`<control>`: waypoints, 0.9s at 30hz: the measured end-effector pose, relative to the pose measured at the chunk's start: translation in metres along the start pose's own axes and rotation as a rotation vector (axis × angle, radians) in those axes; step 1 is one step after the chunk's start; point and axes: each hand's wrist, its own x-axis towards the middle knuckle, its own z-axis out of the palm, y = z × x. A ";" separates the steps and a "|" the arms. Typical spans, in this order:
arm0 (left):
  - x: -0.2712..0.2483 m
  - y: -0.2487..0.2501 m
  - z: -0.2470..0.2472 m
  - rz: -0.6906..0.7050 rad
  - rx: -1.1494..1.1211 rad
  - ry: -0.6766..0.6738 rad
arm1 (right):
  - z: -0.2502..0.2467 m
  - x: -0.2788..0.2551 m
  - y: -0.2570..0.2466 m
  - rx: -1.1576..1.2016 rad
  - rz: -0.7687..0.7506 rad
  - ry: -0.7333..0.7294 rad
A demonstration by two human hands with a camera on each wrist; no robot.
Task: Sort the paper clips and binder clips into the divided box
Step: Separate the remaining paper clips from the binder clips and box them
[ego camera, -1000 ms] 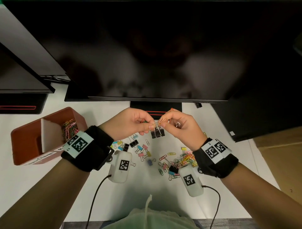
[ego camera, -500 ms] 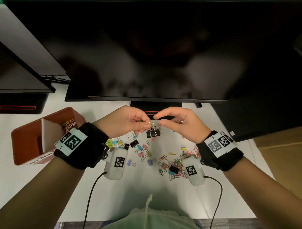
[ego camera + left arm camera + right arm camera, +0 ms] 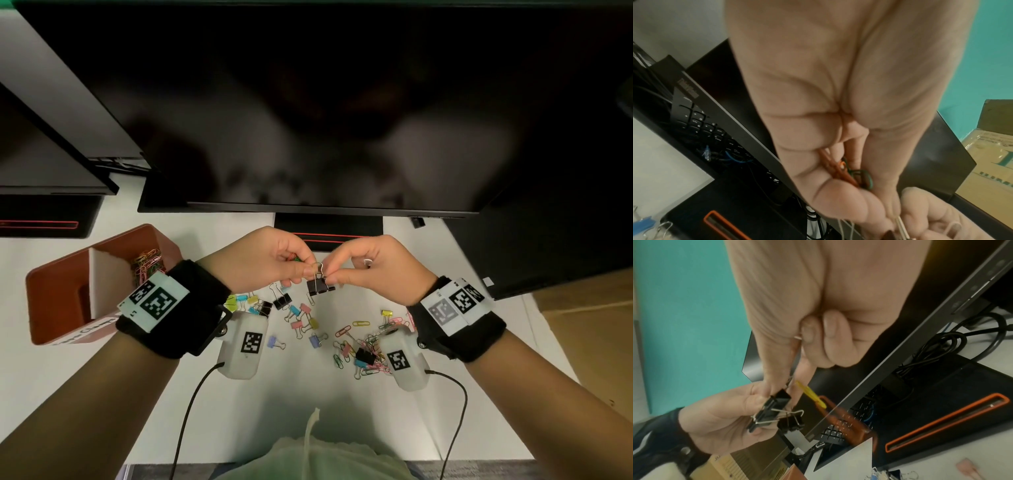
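While both hands work above the tabletop point(image 3: 239, 428), two black binder clips point(image 3: 320, 286) get separated.
Left hand point(image 3: 270, 260) and right hand point(image 3: 380, 270) both pinch them; next they probably go in the box point(image 3: 51, 301).

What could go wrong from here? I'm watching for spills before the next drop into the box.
1. Both hands pinch linked black binder clips in mid-air above the table; if they spring apart, one could fall into the loose pile.
2. The left hand also holds paper clips in its palm; these may slip out.
3. The divided box sits far left, so carrying risks drops.
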 end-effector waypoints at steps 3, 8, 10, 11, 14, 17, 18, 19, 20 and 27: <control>0.000 -0.001 0.003 0.005 0.013 -0.018 | 0.004 -0.002 0.002 -0.064 -0.063 0.052; 0.003 0.001 0.008 0.009 0.044 -0.022 | 0.005 -0.003 -0.004 -0.213 -0.130 0.076; 0.003 0.001 0.009 0.006 0.054 -0.009 | 0.004 -0.004 -0.004 -0.201 -0.117 0.073; 0.003 0.001 0.008 0.004 0.048 -0.003 | 0.004 -0.005 -0.004 -0.165 -0.101 0.073; 0.001 0.000 0.007 0.004 0.022 0.007 | 0.003 -0.006 -0.002 -0.068 -0.077 0.091; 0.000 0.000 0.004 0.006 0.027 0.016 | 0.003 -0.007 0.001 -0.008 -0.045 0.151; -0.001 0.000 0.004 0.008 0.027 0.018 | 0.003 -0.007 0.002 0.012 -0.036 0.167; -0.001 0.000 0.004 0.009 0.023 0.020 | 0.004 -0.008 0.002 0.035 -0.031 0.182; -0.001 0.000 0.003 0.011 0.016 0.022 | 0.005 -0.008 0.003 0.067 -0.027 0.197; -0.003 0.003 0.003 0.013 -0.011 0.031 | 0.006 -0.008 0.003 0.232 -0.044 0.226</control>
